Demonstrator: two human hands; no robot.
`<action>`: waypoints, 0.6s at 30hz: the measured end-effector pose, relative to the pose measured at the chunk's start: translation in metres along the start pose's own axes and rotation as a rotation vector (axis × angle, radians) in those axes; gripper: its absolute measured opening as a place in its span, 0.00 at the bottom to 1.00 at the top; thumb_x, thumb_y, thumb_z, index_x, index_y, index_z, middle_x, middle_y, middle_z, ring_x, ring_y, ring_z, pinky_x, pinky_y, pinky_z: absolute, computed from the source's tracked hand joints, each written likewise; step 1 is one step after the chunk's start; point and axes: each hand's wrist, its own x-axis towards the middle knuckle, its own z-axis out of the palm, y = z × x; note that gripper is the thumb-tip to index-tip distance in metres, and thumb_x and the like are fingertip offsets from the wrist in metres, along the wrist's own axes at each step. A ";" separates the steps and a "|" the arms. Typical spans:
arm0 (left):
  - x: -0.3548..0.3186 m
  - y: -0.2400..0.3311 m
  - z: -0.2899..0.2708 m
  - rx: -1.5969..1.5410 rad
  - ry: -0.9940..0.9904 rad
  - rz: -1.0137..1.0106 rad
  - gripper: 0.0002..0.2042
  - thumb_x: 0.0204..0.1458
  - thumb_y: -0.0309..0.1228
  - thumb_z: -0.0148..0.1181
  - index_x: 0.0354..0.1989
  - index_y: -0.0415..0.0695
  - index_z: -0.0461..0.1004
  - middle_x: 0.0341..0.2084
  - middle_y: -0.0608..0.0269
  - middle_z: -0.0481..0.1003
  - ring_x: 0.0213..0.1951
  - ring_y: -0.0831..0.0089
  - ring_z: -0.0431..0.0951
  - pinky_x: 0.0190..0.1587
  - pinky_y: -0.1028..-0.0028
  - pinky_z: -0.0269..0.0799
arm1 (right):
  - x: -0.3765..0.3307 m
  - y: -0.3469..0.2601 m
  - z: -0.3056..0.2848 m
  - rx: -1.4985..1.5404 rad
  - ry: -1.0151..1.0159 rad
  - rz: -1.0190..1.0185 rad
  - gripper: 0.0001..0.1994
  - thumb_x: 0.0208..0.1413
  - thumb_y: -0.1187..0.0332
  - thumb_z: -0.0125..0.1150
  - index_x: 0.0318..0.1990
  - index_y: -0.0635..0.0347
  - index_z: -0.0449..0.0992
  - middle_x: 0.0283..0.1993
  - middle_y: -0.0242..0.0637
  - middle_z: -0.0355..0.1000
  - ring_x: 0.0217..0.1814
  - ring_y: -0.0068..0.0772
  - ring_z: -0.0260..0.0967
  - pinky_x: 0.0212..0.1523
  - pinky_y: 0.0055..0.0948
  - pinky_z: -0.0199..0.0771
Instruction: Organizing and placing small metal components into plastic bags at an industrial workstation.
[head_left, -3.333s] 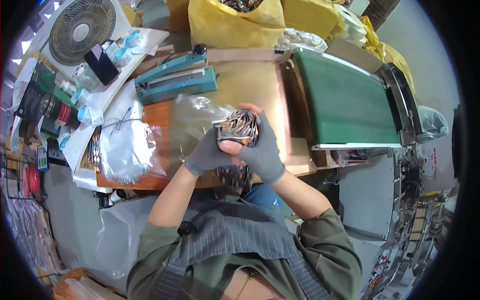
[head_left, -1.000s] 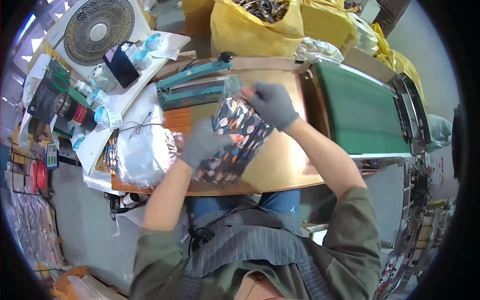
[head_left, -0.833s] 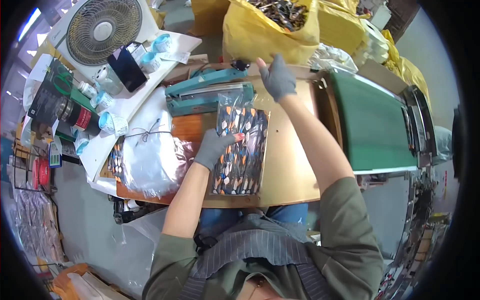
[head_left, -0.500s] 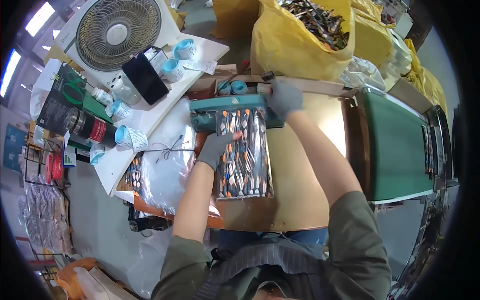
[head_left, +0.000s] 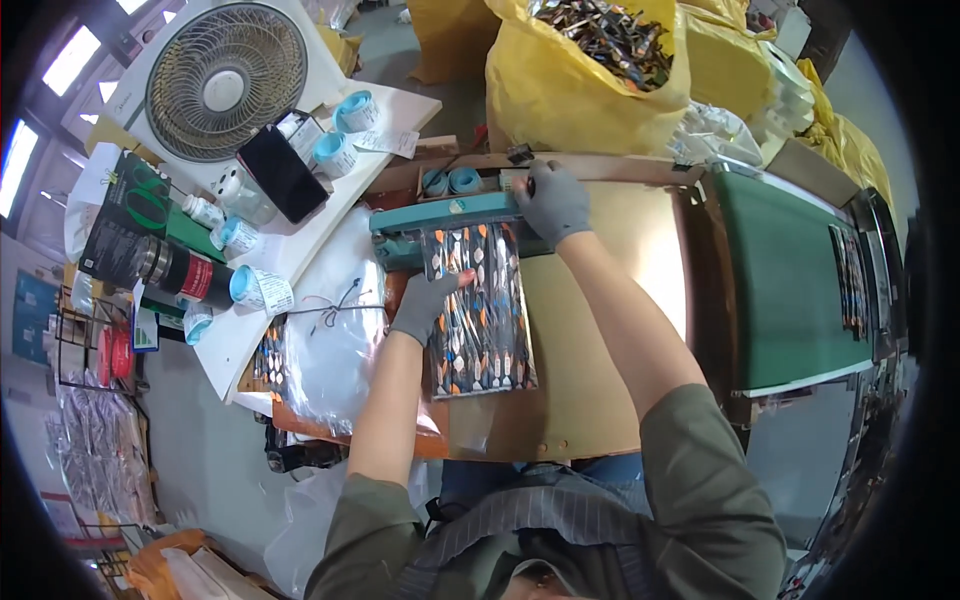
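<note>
A clear plastic bag point(head_left: 480, 340) packed with black items patterned in orange, white and blue lies with its far end at a teal bar-type heat sealer point(head_left: 440, 212). My left hand point(head_left: 424, 303), in a grey glove with bare fingertips, grips the bag's left side, thumb on top; its other fingers are hidden underneath. My right hand point(head_left: 557, 203), in a matching glove, is closed round the right end of the sealer's upper arm. That arm lies down across the bag's far end.
A bundle of clear bags point(head_left: 335, 330) tied with black cord lies left. The white side table point(head_left: 300, 262) holds a fan point(head_left: 225, 90), a phone point(head_left: 283, 173), a thermos point(head_left: 185, 270) and label rolls point(head_left: 262, 288). Ahead stands a yellow sack point(head_left: 590, 100); a green conveyor belt point(head_left: 800, 300) is at right.
My right hand, blurred before, is now steady on the end of the sealer's arm. My left hand keeps its grip on the bag. The whole view has shifted slightly.
</note>
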 end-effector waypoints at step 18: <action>-0.197 0.037 0.002 0.355 0.126 0.530 0.22 0.38 0.32 0.70 0.43 0.37 0.73 0.32 0.62 0.77 0.31 0.76 0.75 0.35 0.75 0.71 | -0.203 0.030 -0.089 1.295 -0.032 0.524 0.08 0.55 0.66 0.56 0.37 0.59 0.66 0.29 0.34 0.70 0.26 0.22 0.69 0.25 0.24 0.73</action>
